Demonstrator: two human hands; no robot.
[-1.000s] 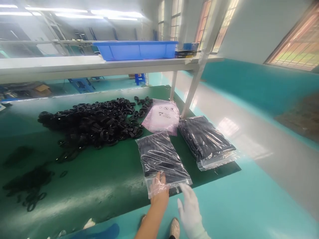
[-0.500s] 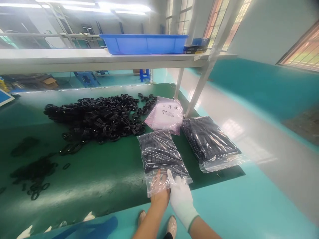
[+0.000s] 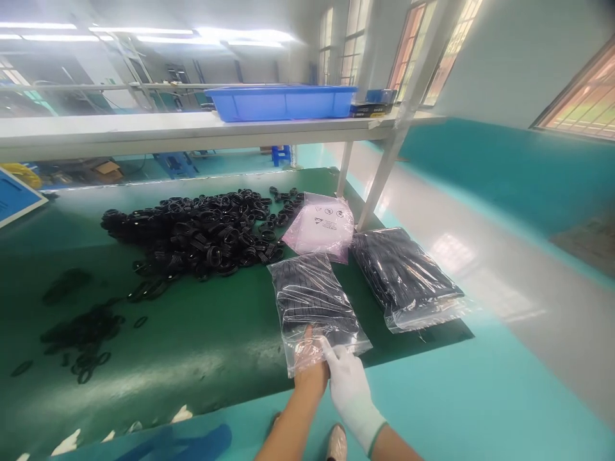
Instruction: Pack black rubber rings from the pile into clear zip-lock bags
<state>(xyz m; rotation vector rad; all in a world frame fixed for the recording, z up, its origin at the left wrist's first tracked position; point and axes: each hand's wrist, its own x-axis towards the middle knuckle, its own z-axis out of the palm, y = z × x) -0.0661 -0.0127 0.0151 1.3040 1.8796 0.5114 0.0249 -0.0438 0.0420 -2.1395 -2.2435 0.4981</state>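
A clear zip bag (image 3: 314, 288) packed with rows of dark, cord-like pieces lies near the table's front edge. My bare left hand (image 3: 310, 355) shows through the clear plastic at the bag's near end, its fingers bent against the film; whether it is inside or under the flap I cannot tell. Wearing a white glove, my right hand (image 3: 346, 378) pinches the bag's near edge close beside the left. To the right lies another filled clear bag (image 3: 408, 275), thicker and untouched. Behind the first bag is a pinkish plastic bag (image 3: 321, 224) with printed symbols.
A big heap of black coiled rings (image 3: 206, 230) covers the middle of the green table (image 3: 206, 339). Smaller dark pieces (image 3: 86, 330) lie at left. Above runs a white shelf (image 3: 158, 134) with a blue bin (image 3: 283, 104), braced by a metal post (image 3: 382, 173).
The view has tilted up and shifted slightly left. My right fingers have moved a little along the bag's near edge; the left hand stays at the same end. The bags keep their places.
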